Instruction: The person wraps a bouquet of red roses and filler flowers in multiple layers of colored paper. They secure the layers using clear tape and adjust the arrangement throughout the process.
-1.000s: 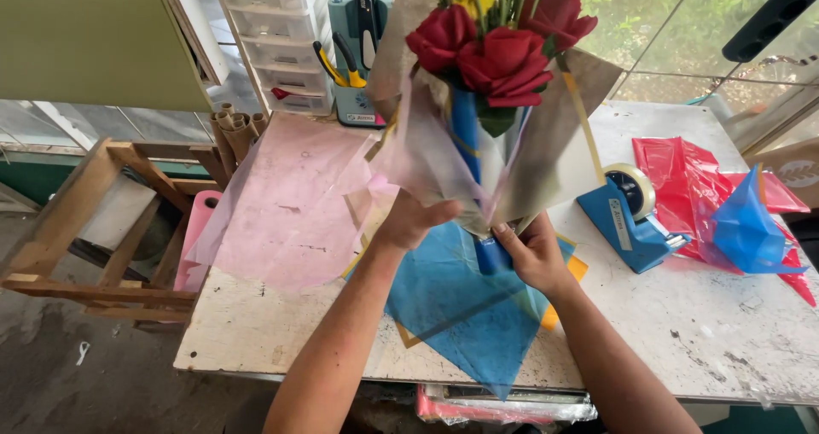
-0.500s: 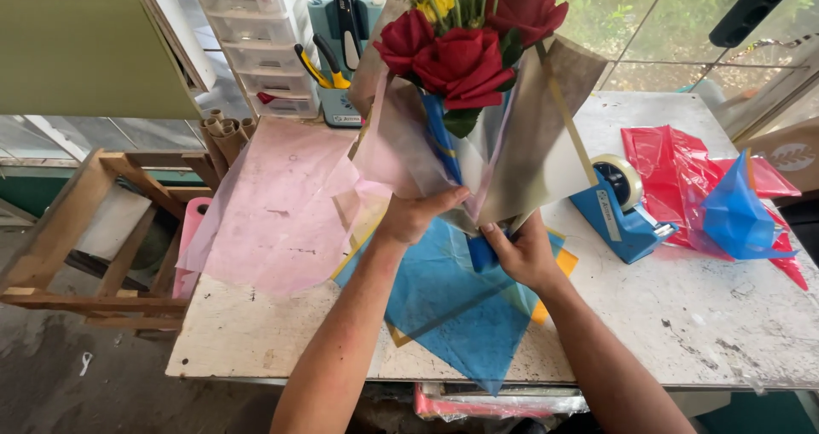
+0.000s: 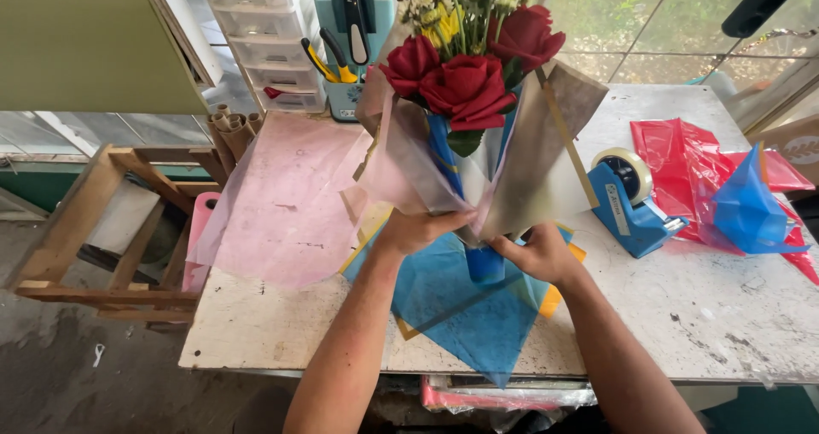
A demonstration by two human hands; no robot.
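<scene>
Both hands meet at the narrow base of a bouquet (image 3: 465,101) that stands upright above the surface (image 3: 734,314). The left hand (image 3: 418,229) has its grip clamped on the gathered wrapping at the bouquet's base, fingers curled across the front of the folds. The right hand (image 3: 539,253) is closed on the same base from the other side, touching the lower edge of the grey-brown wrapping paper (image 3: 546,161) that flares up around the flowers. Inside that wrap sit three red roses (image 3: 465,88) with small yellow and white blooms behind them, and a blue inner sheet (image 3: 444,152) shows between the folds. Directly beneath the bouquet lies a blue tissue sheet (image 3: 461,306) with a yellow sheet (image 3: 554,297) peeking out at its edge, part of the blue hanging over the near edge of the surface. To the left of the bouquet a pale pink sheet (image 3: 273,203) lies spread flat. To the right of the bouquet stands a blue tape dispenser (image 3: 631,203), and beyond that a heap of red plastic (image 3: 682,157) with a blue plastic piece (image 3: 751,208) on it. Behind the bouquet are a teal tool holder (image 3: 345,24) and a white drawer unit (image 3: 264,33).
</scene>
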